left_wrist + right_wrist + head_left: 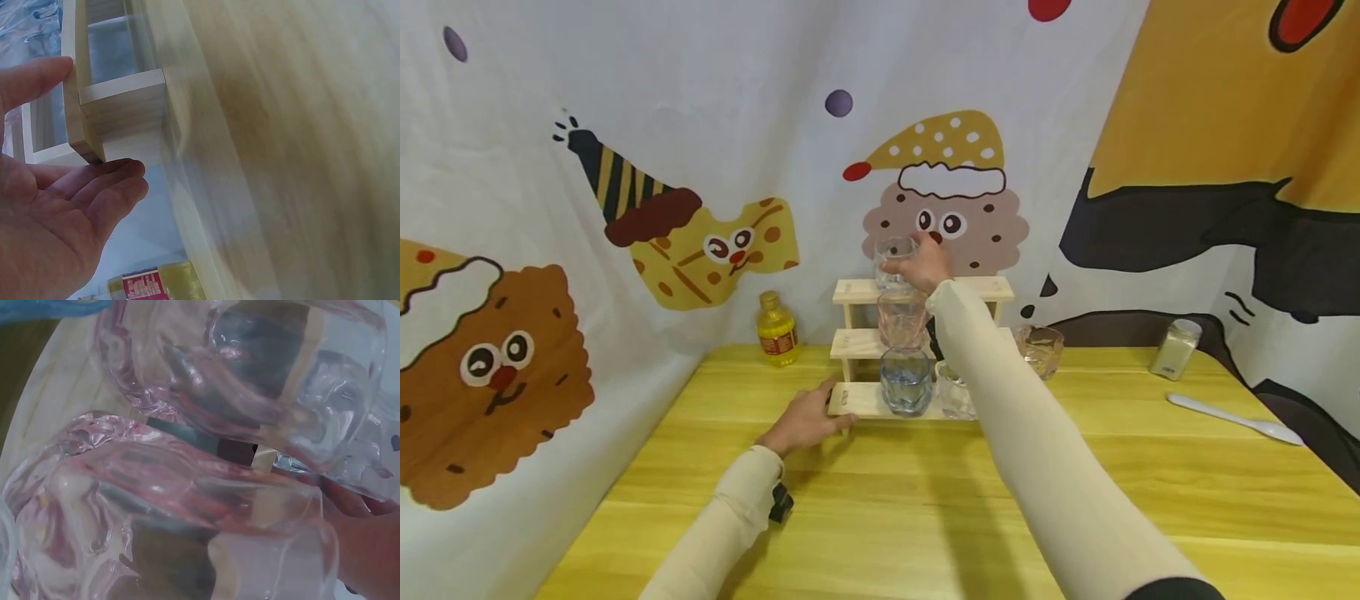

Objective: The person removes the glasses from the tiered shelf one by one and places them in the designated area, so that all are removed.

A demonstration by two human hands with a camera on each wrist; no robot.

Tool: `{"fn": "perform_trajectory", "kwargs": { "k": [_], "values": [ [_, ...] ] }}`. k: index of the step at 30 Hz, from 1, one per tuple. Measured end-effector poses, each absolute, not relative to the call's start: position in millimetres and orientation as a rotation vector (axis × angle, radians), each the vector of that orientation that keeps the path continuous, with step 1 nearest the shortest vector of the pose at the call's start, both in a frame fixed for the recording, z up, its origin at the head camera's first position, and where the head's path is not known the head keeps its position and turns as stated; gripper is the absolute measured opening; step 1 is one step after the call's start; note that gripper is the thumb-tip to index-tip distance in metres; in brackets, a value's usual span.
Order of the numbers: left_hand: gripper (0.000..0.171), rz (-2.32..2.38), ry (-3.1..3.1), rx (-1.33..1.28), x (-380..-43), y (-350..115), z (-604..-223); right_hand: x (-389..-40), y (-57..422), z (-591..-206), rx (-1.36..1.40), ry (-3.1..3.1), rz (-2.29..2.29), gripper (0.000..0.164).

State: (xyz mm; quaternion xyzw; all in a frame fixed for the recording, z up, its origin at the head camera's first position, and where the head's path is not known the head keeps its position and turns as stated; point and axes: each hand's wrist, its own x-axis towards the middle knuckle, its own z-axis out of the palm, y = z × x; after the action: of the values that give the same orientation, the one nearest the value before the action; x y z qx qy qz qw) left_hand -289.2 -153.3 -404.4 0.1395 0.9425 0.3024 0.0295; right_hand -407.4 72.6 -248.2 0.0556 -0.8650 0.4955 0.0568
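A three-tiered wooden stand (861, 400) stands against the backdrop. My left hand (808, 419) grips the left end of its lowest shelf, thumb and fingers at the board's end (87, 134) in the left wrist view. At the top shelf, my right hand (931, 265) holds a clear glass (892, 252). Below it a pink glass (901, 321) sits on the middle shelf, and a blue glass (906, 385) beside a clear faceted glass (953, 392) on the lowest. Two pinkish glasses fill the right wrist view, the nearer pinkish glass (169, 487) partly covering the right hand (369, 544).
A yellow bottle (777, 329) stands left of the stand. To its right are a pinkish glass (1040, 350), a jar of pale contents (1177, 350) and a white spoon (1236, 417). My right sleeve hides part of the stand. A printed cloth (737, 100) hangs behind the table.
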Motion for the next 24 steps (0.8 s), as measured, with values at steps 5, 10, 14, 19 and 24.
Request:
{"fn": "perform_trajectory", "kwargs": {
  "k": [5,10,14,19,24],
  "values": [
    [0.084,0.955,2.92,0.425,-286.7,-154.1,-407.1,-409.2,70.1,-252.3,0.16,-2.6,1.54,0.089],
    [0.084,0.947,2.924,0.403,-288.8,-153.1,-405.9,-413.0,71.1,-252.8,0.152,-2.56,1.553,0.089],
    [0.084,0.946,2.928,0.405,-290.9,-151.6,-403.3,-413.5,72.0,-252.1,0.159,-2.513,1.527,0.087],
    [0.084,0.938,2.921,0.422,-289.6,-150.5,-403.5,-408.1,74.7,-251.0,0.156,-2.472,1.485,0.088],
    [0.084,0.954,2.918,0.404,-287.5,-152.4,-405.9,-402.6,79.5,-244.1,0.201,-2.423,1.483,0.087]
  ]
}}
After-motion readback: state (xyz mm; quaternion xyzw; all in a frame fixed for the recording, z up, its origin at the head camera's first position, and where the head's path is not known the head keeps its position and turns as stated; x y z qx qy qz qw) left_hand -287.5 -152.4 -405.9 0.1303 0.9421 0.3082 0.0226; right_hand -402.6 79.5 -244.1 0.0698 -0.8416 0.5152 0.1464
